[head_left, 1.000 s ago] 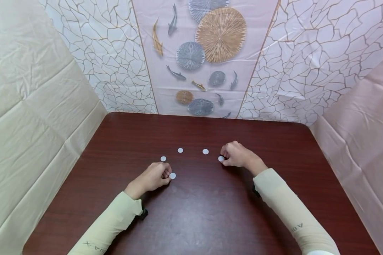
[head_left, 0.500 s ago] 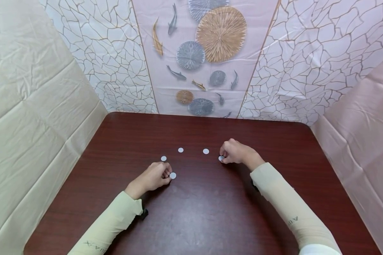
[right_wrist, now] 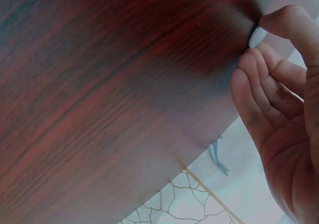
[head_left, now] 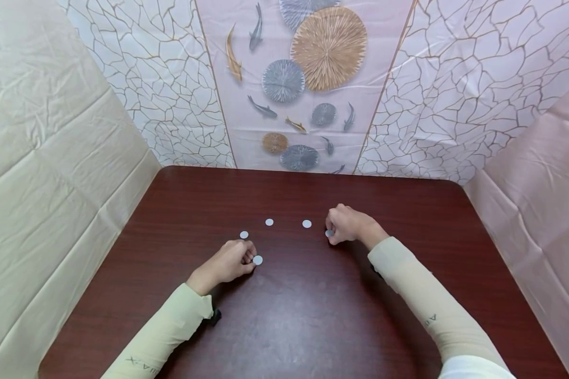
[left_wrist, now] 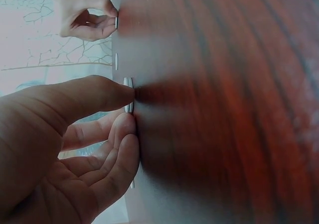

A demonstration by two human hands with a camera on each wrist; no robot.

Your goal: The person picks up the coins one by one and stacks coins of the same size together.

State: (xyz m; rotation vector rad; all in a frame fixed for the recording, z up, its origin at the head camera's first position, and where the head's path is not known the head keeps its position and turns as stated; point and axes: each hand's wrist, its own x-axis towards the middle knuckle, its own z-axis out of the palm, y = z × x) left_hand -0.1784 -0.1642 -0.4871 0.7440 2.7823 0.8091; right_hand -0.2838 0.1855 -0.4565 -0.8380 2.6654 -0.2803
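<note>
Pinches nearest white disc point(head_left: 258, 260) at tabletop point(head_left: 284, 326) with left hand point(head_left: 225, 261); grips rightmost disc point(head_left: 329, 233) likewise with right hand point(head_left: 351, 225). Farther back than left hand, spaced apart: three loose discs point(head_left: 269, 222).

Disc point(head_left: 330, 233) partly hidden by right hand point(head_left: 351, 225); sleeve lettering point(head_left: 430, 320) small, perhaps capitals, unreadable; table point(head_left: 284, 326) cut off below.
</note>
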